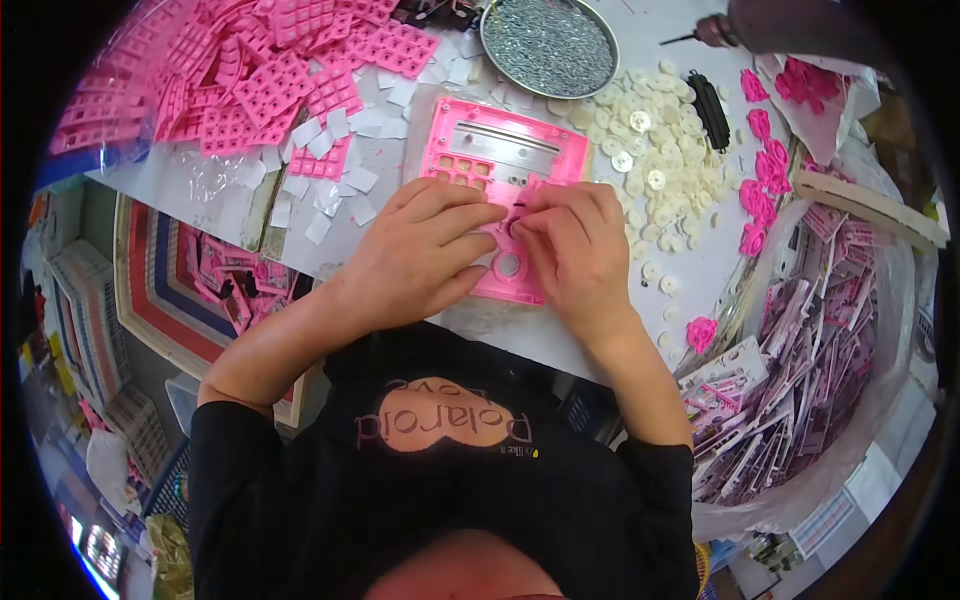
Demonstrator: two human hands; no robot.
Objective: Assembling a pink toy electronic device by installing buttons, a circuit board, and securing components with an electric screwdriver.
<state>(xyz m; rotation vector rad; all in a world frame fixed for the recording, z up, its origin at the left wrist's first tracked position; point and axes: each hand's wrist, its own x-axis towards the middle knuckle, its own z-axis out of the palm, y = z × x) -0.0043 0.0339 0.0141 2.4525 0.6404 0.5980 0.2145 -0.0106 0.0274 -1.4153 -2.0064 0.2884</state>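
Observation:
A pink plastic panel (pixel 500 150) with a metal strip and small square openings lies flat on the white table (pixel 560 340) in front of me. My left hand (pixel 425 250) rests palm down on its lower left part, fingers together. My right hand (pixel 575 250) presses its fingertips onto the panel's middle, pinching a small dark part (pixel 517 208). A round grey button (pixel 508 265) sits in the panel just below my fingertips.
A metal bowl of screws (pixel 548 42) stands behind the panel. Cream round buttons (pixel 650 150) and pink pieces (pixel 760 180) lie to the right, pink keypad mats (pixel 250 80) and white squares (pixel 330 170) to the left. A clear bag of finished panels (pixel 800 370) is at right, baskets (pixel 160 290) below left.

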